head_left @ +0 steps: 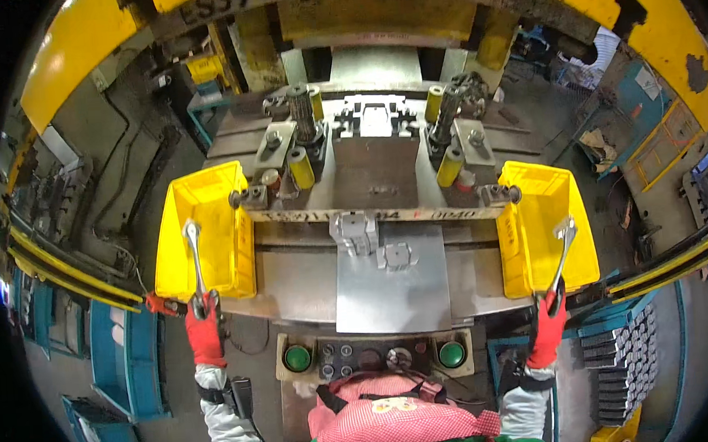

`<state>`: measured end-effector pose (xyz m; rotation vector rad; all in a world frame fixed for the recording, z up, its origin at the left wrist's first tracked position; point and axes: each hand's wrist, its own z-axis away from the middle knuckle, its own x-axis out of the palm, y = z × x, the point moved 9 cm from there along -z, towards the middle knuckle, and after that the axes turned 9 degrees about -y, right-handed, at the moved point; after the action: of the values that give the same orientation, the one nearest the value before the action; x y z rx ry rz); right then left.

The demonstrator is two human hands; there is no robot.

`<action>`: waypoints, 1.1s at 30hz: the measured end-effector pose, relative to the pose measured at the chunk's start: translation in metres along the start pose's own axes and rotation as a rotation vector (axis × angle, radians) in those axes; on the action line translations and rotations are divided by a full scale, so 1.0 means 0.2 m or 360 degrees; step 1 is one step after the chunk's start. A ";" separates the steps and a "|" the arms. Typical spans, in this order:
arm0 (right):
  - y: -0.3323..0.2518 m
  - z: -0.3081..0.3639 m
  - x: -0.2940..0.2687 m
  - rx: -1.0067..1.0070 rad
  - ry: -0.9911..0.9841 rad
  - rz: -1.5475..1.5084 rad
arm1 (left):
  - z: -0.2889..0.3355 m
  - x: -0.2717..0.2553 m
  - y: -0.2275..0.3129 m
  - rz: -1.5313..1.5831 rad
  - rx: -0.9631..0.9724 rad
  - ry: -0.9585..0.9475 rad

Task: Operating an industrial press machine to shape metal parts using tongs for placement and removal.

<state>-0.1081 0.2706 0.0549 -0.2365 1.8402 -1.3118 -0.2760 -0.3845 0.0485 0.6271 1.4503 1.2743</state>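
Note:
My left hand (pixel 206 339), in a red glove, grips a metal hand tool (pixel 198 263) with a slim shaft and rounded head. The tool reaches over the left yellow bin (pixel 246 280). My right hand (pixel 549 331), also red-gloved, is closed round a similar metal hand tool (pixel 565 250) above the right yellow bin (pixel 519 272). Between the bins, a smooth metal plate (pixel 393 308) lies on the press bed. At its back edge stands a stack of grey metal parts (pixel 355 233), with a single flat metal part (pixel 397 256) beside it. Neither hand touches these parts.
Behind the plate is the press die (pixel 378 171), flanked by yellow cylinders (pixel 300 167) and posts. A control panel with a left green button (pixel 297 358) and a right green button (pixel 451 353) stands before me. Stacked parts (pixel 622 362) fill a rack at right.

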 end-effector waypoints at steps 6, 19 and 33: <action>0.46 0.20 -0.02 0.0179 0.0064 0.0292 | 0.22 -0.11 -0.13 -0.0197 -0.0345 0.0017; 0.40 -0.22 0.08 -0.0270 -0.0127 0.0200 | -0.19 0.11 -0.22 -0.0416 0.0652 0.0065; -0.24 0.37 0.86 -0.0128 -0.1195 -0.0200 | 0.32 0.39 -0.24 0.0236 0.0627 -0.0218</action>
<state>-0.1775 0.0993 0.0003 -0.7829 1.2441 -1.0286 -0.2284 -0.3070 -0.0163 1.0802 1.5744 1.0379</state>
